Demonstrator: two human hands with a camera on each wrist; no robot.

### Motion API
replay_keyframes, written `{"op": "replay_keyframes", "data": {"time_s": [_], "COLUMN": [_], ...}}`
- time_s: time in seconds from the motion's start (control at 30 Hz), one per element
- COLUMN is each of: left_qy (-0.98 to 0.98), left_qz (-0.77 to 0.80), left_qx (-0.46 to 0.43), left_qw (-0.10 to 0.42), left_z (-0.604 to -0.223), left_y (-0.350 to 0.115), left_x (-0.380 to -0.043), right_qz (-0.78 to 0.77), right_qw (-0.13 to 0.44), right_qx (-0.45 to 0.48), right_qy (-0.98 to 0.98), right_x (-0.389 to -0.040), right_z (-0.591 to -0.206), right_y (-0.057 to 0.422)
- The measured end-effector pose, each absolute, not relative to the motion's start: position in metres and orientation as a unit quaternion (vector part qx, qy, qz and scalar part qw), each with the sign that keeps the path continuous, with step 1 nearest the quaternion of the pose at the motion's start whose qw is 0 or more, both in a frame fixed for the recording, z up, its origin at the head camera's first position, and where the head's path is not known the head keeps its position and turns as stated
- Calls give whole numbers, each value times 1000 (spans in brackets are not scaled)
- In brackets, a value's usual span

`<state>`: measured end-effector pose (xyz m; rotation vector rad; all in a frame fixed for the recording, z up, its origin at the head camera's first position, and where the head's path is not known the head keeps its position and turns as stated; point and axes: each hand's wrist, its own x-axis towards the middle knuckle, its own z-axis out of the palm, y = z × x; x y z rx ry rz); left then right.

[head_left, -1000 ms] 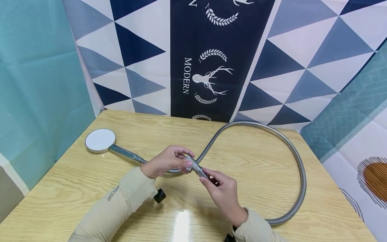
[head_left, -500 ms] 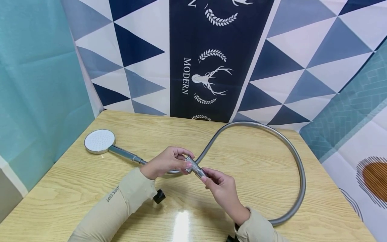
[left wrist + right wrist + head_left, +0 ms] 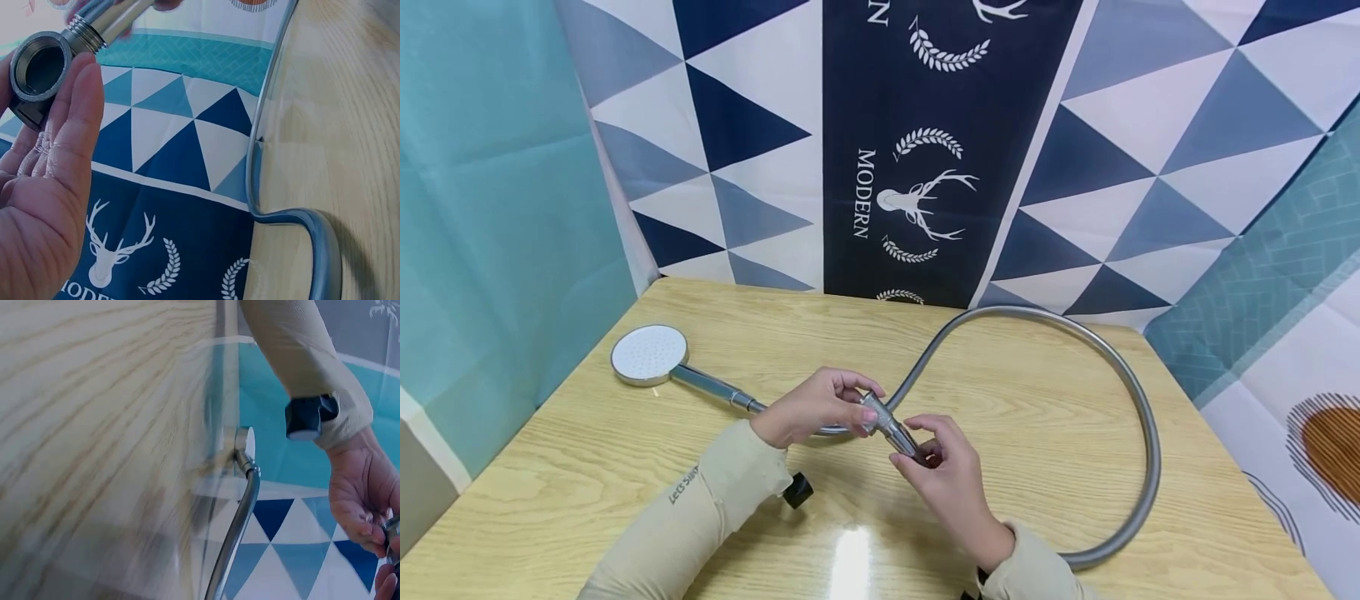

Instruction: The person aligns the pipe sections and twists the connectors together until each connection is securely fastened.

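Observation:
Above the table, my left hand (image 3: pixel 831 404) pinches a chrome T-shaped fitting (image 3: pixel 891 429) between thumb and fingers. The left wrist view shows the round open mouth of the fitting (image 3: pixel 39 40) facing the camera, with threads (image 3: pixel 87 34) beside it. My right hand (image 3: pixel 951 479) is curled at the narrower lower end, thumb below and index finger raised a little off it. Its fingers are mostly cut off in the left wrist view. Behind the left hand lies a shower head (image 3: pixel 649 354) with a white face and chrome handle, joined to a grey shower hose (image 3: pixel 1142 417).
The hose loops widely over the right half of the wooden table (image 3: pixel 1037 467). A patterned cloth (image 3: pixel 910 125) hangs right behind the table's back edge, with a teal cloth (image 3: pixel 497 208) along the left. A black wrist camera (image 3: pixel 797 490) sits under the left sleeve.
My right thumb and index finger closed higher on the fitting half a second ago; now they have spread and shifted toward its lower end. The left hand, shower head and hose stay put.

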<state>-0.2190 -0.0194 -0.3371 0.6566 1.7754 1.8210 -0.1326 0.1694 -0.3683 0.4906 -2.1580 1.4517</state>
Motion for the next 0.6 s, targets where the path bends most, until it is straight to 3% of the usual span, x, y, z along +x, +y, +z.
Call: {"op": "replay_keyframes", "data": {"time_s": [0.1, 0.2, 0.6], "left_qy": [655, 655, 650], "left_qz": [670, 669, 677], "left_qx": [239, 238, 240], "left_qw": [255, 260, 250], "left_z": [-336, -336, -335], "left_y": [-21, -22, -25], "left_x": [-220, -220, -217], "right_qz": [517, 524, 558], "right_qw": [305, 318, 274], "right_qx": [225, 225, 200], "right_qy": [-767, -757, -758], "right_x": [-133, -133, -134], "right_z": [-369, -368, -364], "right_y": [169, 168, 168]}}
